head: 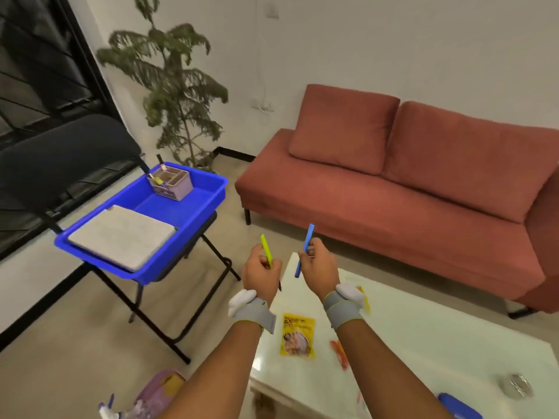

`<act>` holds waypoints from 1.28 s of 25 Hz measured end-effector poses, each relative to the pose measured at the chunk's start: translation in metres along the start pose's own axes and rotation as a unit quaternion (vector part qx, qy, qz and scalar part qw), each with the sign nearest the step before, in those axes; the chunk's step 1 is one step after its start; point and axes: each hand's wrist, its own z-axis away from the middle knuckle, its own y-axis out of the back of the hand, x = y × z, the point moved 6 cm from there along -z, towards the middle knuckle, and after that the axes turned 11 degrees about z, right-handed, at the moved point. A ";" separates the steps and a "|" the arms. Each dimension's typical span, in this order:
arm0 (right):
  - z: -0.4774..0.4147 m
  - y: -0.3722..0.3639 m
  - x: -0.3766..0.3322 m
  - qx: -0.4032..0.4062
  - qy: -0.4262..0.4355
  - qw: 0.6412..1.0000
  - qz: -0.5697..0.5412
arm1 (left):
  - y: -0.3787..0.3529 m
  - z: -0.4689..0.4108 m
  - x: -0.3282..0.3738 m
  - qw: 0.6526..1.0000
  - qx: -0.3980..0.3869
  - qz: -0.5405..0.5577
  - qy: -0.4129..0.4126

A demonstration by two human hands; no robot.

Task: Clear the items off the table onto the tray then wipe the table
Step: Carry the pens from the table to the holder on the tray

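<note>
My left hand is closed around a yellow-green pen, held upright above the floor just left of the white table. Over the table's far left corner, my right hand grips a blue pen. The blue tray rests on a folding stand to the left; it holds a grey notebook and a pink desk organiser. On the table lie a yellow snack packet, an orange wrapper, a yellow item behind my right wrist, a metal object and a blue object.
A red sofa stands behind the table. A dark chair sits left of the tray, with a potted plant in the corner. On the floor at the bottom left lie a spray bottle and a pink bag.
</note>
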 end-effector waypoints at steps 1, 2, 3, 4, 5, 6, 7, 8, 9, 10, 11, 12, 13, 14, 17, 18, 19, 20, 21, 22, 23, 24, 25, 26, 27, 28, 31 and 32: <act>-0.012 -0.008 -0.016 -0.008 0.016 1.000 -0.005 | 0.011 -0.015 0.004 1.000 0.011 0.007 0.003; -0.030 -0.025 -0.041 -0.024 0.039 0.999 -0.016 | 0.031 -0.036 0.008 0.999 0.042 0.012 0.004; -0.044 -0.039 -0.063 -0.033 0.054 0.998 -0.026 | 0.047 -0.055 0.013 0.998 0.064 0.009 -0.002; -0.054 -0.045 -0.078 -0.036 0.060 0.997 -0.033 | 0.056 -0.068 0.019 0.997 0.077 0.003 -0.012; -0.064 -0.054 -0.095 -0.038 0.065 0.996 -0.037 | 0.067 -0.082 0.020 0.996 0.090 -0.012 -0.017; -0.074 -0.063 -0.110 -0.040 0.072 0.996 -0.039 | 0.078 -0.095 0.021 0.995 0.101 -0.019 -0.021; -0.082 -0.070 -0.123 -0.044 0.084 0.995 -0.039 | 0.088 -0.105 0.024 0.993 0.111 -0.026 -0.021; -0.088 -0.077 -0.135 -0.048 0.100 0.993 -0.035 | 0.097 -0.115 0.026 0.992 0.120 -0.030 -0.020; -0.098 -0.085 -0.149 -0.051 0.112 0.992 -0.035 | 0.107 -0.128 0.028 0.991 0.127 -0.028 -0.024; -0.105 -0.091 -0.156 -0.057 0.116 0.991 -0.037 | 0.113 -0.135 0.032 0.991 0.130 -0.023 -0.028; -0.111 -0.097 -0.166 -0.064 0.120 0.990 -0.039 | 0.120 -0.145 0.033 0.990 0.137 -0.023 -0.030; -0.120 -0.109 -0.178 -0.072 0.123 0.989 -0.040 | 0.129 -0.158 0.034 0.989 0.145 -0.023 -0.032; -0.128 -0.119 -0.187 -0.079 0.128 0.988 -0.043 | 0.136 -0.170 0.034 0.988 0.148 -0.024 -0.035; -0.137 -0.130 -0.196 -0.087 0.135 0.986 -0.045 | 0.143 -0.183 0.032 0.988 0.148 -0.021 -0.032; -0.164 -0.163 -0.227 -0.081 0.152 0.985 -0.024 | 0.165 -0.230 0.019 0.989 0.139 -0.035 -0.020; -0.173 -0.172 -0.234 -0.077 0.148 0.986 -0.023 | 0.170 -0.243 0.013 0.991 0.129 -0.042 -0.015; -0.182 -0.181 -0.241 -0.072 0.143 0.987 -0.025 | 0.176 -0.258 0.010 0.992 0.121 -0.041 -0.017; -0.190 -0.189 -0.249 -0.065 0.140 0.988 -0.022 | 0.182 -0.271 0.009 0.992 0.114 -0.043 -0.027; -0.197 -0.195 -0.256 -0.060 0.137 0.989 -0.018 | 0.187 -0.283 0.008 0.993 0.106 -0.047 -0.034; -0.206 -0.201 -0.263 -0.052 0.134 0.989 -0.016 | 0.192 -0.296 0.006 0.994 0.098 -0.045 -0.033; -0.214 -0.207 -0.270 -0.040 0.133 0.990 -0.013 | 0.199 -0.308 0.004 0.994 0.091 -0.044 -0.030; -0.222 -0.212 -0.279 -0.026 0.134 0.991 -0.010 | 0.204 -0.321 0.003 0.995 0.085 -0.048 -0.034; -0.225 -0.213 -0.283 -0.017 0.137 0.990 -0.007 | 0.206 -0.326 0.004 0.995 0.080 -0.047 -0.036; -0.230 -0.217 -0.289 -0.011 0.141 0.990 -0.007 | 0.211 -0.333 0.002 0.996 0.080 -0.039 -0.032; -0.237 -0.225 -0.296 -0.004 0.146 0.989 -0.004 | 0.215 -0.344 0.000 0.996 0.082 -0.034 -0.030; -0.243 -0.232 -0.302 0.002 0.151 0.989 0.003 | 0.218 -0.353 -0.004 0.995 0.083 -0.037 -0.027; -0.263 -0.250 -0.310 -0.003 0.157 0.988 0.004 | 0.224 -0.378 -0.011 0.995 0.089 -0.038 -0.025; -0.271 -0.260 -0.313 -0.010 0.160 0.987 0.003 | 0.226 -0.386 -0.014 0.994 0.097 -0.038 -0.025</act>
